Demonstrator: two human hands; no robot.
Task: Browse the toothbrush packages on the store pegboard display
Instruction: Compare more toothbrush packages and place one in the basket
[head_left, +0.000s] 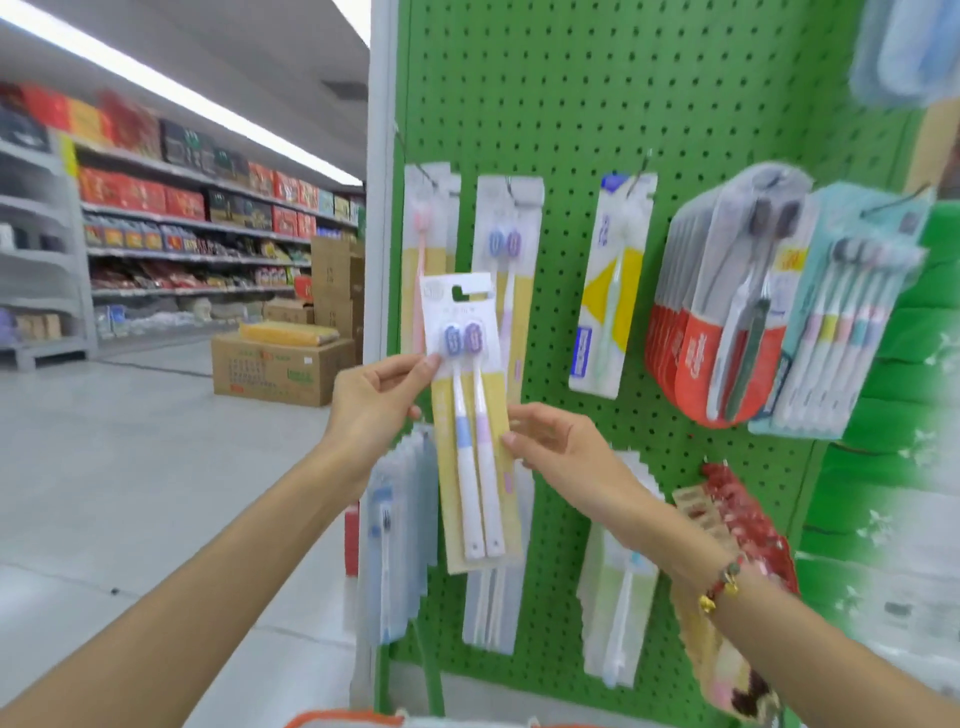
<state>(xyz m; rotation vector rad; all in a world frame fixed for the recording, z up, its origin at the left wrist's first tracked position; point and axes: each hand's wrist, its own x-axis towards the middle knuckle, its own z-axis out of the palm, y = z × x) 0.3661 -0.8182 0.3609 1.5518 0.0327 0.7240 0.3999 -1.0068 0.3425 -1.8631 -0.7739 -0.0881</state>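
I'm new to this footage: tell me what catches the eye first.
A two-brush pack sits mid-frame, off its hook, pinched by the left hand near the top and the right hand at its right edge. Behind it stands the green pegboard, with a thick stack of red packs at right.

The pegboard (571, 78) is bright green with a regular grid of small dark holes. The held toothbrush package (470, 415) has a white top and pale yellow lower card (brushes white, with one blue and one pink grip band). The stacked packages (691, 358) have red bases. The bracelet (722, 584) is red and gold.
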